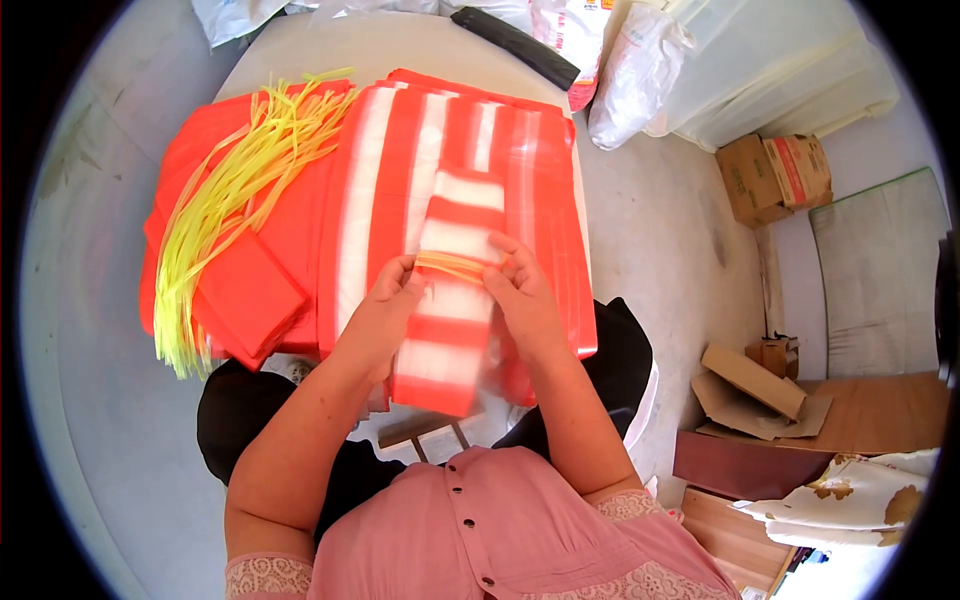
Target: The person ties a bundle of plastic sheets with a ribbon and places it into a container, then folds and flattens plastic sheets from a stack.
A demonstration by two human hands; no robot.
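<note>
A folded bundle of red-and-white striped plastic bags (450, 330) is held between my hands, slightly blurred at its lower end. Across its middle lies a yellow strip (448, 264). My left hand (393, 290) is closed at the bundle's left edge, thumb and fingers by the strip's end. On the other side my right hand (520, 285) pinches at the strip, fingers bent over the edge. Beneath is a wide stack of striped plastic bags (395, 150). To its left, many loose yellow strips (240, 190) lie over red plastic sheets (222, 115) and a folded red packet (250, 290).
A black roll (515, 48) lies at the table's (320, 45) far end near white plastic bags (640, 70). Cardboard boxes (755, 180) stand on the floor to the right, with an opened carton (760, 395) nearer. Dark cloth or seat parts show below the table edge.
</note>
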